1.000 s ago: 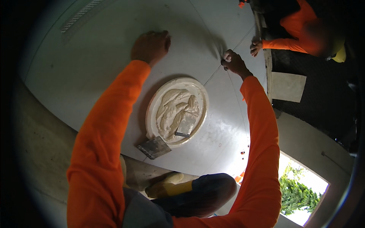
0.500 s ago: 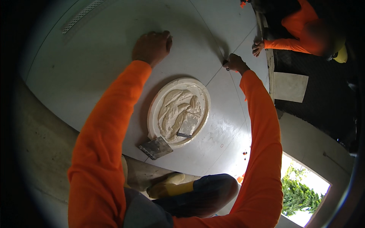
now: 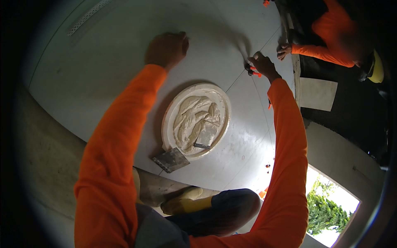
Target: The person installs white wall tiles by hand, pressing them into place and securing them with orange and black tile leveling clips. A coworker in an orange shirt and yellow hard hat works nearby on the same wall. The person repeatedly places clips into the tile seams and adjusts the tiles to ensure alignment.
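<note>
My right hand is beside a small black and orange plastic tile spacer, which stands where the joints of the pale tiles meet. Its fingers look apart and off the spacer. Farther left, my left hand hovers over or rests on the tile with its fingers curled in. Whatever they may hold is hidden. Between my forearms lies a round white tray of thick cream paste. A flat metal blade sits in the paste, and a second, smeared blade lies against the tray's near rim.
At the upper right a co-worker in an orange sleeve rests a hand by the tile edge. A loose pale square piece lies on the dark ground there. A perforated strip is at the far left. My bent knee is near the tiles.
My right hand has come off the spacer and lifted slightly to the right, leaving its orange part in sight. My left hand has barely shifted. The co-worker has moved slightly right in view.
</note>
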A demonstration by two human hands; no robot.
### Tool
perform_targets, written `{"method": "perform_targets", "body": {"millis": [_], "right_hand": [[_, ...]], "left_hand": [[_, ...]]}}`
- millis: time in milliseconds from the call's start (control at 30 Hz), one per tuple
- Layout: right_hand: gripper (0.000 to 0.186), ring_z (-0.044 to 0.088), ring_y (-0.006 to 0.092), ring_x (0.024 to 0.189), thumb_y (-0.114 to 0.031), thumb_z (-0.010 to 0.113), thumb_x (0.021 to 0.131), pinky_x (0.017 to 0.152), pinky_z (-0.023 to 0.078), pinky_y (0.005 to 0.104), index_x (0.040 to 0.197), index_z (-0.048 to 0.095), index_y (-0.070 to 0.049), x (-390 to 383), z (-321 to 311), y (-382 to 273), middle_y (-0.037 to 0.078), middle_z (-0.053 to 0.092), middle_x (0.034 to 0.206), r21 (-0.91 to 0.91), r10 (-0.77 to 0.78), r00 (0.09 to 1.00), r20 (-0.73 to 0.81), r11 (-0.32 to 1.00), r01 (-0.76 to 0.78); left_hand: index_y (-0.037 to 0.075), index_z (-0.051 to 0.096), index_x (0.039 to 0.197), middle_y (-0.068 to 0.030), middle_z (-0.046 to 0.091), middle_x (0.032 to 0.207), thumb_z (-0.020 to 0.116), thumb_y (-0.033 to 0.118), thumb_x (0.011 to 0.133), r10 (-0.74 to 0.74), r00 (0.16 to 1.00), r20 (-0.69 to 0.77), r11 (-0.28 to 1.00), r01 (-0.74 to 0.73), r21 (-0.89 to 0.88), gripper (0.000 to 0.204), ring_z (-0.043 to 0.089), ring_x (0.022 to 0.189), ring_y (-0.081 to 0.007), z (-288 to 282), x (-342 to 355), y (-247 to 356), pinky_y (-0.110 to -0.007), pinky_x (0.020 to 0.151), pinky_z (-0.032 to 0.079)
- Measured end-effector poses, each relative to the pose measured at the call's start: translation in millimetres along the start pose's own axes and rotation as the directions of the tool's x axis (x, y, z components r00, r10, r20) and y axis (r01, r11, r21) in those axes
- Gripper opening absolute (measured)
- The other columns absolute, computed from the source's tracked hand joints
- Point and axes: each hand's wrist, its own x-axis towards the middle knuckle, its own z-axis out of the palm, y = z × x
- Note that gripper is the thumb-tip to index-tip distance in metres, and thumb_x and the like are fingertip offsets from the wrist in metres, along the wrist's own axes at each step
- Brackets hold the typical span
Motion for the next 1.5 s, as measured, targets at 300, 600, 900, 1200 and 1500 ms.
{"method": "perform_targets", "body": {"millis": [300,600,900,1200,1500], "right_hand": [[0.035,0.061,0.0256,0.129,-0.037,0.066,0.101,0.106,0.046,0.0536,0.131,0.069,-0.018,-7,-8,-29,0.005,0.068,0.129,-0.364,0.092,0.972,0.216,0.931,-0.007],[0.027,0.064,0.0309,0.129,-0.026,0.059,0.107,0.097,0.053,0.0569,0.132,0.068,-0.021,-35,-3,-25,0.010,0.071,0.122,-0.113,0.080,0.994,-0.076,0.990,-0.088],[0.033,0.067,0.0324,0.125,-0.018,0.063,0.103,0.098,0.052,0.0591,0.136,0.066,-0.021,-27,-3,-30,0.012,0.069,0.120,-0.283,-0.010,0.997,0.083,0.958,0.033],[0.027,0.067,0.0321,0.124,-0.025,0.070,0.100,0.101,0.049,0.0594,0.125,0.070,-0.017,-38,-4,-42,0.010,0.073,0.121,-0.138,0.205,0.979,0.019,0.970,-0.200],[0.031,0.073,0.0324,0.111,-0.037,0.072,0.098,0.091,0.054,0.0536,0.121,0.070,-0.016,-36,3,-23,0.007,0.078,0.114,-0.009,0.074,0.990,-0.119,0.997,-0.075]], "left_hand": [[0.015,0.073,0.103,-0.0143,0.078,0.090,0.057,0.037,0.105,-0.010,1.000,-0.011,1.000,0.010,0.005,0.027,0.076,0.089,-0.0366,-5,0,1,-0.054,0.081,0.061],[0.012,0.072,0.108,-0.0138,0.079,0.095,0.050,0.036,0.109,0.006,1.000,0.018,1.000,-0.006,-0.017,0.032,0.076,0.095,-0.0343,-10,-1,-1,-0.052,0.089,0.060],[0.014,0.072,0.107,-0.0130,0.079,0.095,0.056,0.034,0.106,-0.014,0.999,0.031,1.000,0.014,-0.009,0.026,0.075,0.095,-0.0350,-8,-1,1,-0.052,0.086,0.060],[0.013,0.071,0.108,-0.0133,0.079,0.093,0.052,0.035,0.107,-0.003,0.999,0.034,1.000,0.003,-0.006,0.029,0.076,0.095,-0.0345,-6,0,1,-0.053,0.087,0.060],[0.013,0.072,0.105,-0.0133,0.078,0.092,0.055,0.035,0.106,-0.007,1.000,-0.004,1.000,0.007,-0.005,0.028,0.075,0.093,-0.0348,-6,-1,0,-0.053,0.085,0.060]]}}
